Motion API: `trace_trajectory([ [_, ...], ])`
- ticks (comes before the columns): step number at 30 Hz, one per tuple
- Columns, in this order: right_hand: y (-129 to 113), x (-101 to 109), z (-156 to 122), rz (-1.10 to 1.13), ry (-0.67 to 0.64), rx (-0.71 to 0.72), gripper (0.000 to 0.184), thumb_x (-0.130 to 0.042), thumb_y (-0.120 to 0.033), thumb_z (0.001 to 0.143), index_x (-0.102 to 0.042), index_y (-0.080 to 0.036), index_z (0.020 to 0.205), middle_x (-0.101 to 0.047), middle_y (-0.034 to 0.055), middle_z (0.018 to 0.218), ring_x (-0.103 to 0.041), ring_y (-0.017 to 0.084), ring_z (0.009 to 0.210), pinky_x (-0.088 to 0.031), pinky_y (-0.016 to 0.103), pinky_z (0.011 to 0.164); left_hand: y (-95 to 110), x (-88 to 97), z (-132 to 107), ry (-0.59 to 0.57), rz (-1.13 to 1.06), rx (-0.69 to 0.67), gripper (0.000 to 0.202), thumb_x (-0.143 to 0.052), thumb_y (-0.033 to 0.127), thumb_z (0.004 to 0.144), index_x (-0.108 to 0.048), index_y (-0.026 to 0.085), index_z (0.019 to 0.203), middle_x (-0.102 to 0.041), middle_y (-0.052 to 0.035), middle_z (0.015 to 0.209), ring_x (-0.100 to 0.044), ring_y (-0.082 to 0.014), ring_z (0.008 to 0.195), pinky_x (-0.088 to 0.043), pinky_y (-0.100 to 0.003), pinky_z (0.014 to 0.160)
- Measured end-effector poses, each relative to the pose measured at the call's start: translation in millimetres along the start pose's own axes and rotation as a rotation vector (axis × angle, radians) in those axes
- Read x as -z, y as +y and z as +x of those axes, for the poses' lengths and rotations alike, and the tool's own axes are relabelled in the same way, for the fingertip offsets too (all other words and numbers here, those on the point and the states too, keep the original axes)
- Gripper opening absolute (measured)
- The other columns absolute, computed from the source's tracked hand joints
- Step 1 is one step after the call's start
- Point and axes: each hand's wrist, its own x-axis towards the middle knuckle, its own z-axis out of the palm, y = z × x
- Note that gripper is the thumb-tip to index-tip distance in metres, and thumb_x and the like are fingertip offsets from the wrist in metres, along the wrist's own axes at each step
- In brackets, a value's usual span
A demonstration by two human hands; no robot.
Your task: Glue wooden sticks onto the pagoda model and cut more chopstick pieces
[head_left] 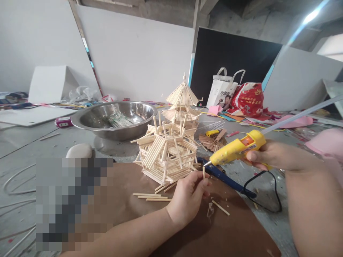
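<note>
My right hand is wrapped round a yellow hot glue gun, whose metal nozzle points down to the left. A long clear glue stick sticks out of its back end. The nozzle tip is at the top of a short wooden stick, held upright in a pinch by my left hand. Just beyond my left hand stands a many-sided model building made of thin sticks. A stick tower with a pointed roof rises behind it. Several loose sticks lie beside my left wrist.
A brown mat lies under the work. Blue-handled pliers and a black cable are near the glue gun. Behind are a steel basin holding packaged items, a white bag and a red bag. A blurred patch covers the left.
</note>
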Motion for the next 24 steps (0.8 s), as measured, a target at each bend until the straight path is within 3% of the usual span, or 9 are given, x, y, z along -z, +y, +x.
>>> trace_trajectory([
  [24, -2.6, -3.4, -0.9, -0.017, -0.01, -0.032, 0.042, -0.052, -0.057, 0.059, -0.041, -0.018, 0.049, -0.034, -0.006, 0.04, -0.029, 0.005, 0.036, -0.028, 0.017, 0.031, 4.3, 1.1, 0.6, 0.012, 0.003, 0.006, 0.022, -0.042, 0.033, 0.078, -0.051, 0.015, 0.086, -0.059, -0.002, 0.074, -0.053, -0.0079, 0.054, -0.044, -0.019, 0.051],
])
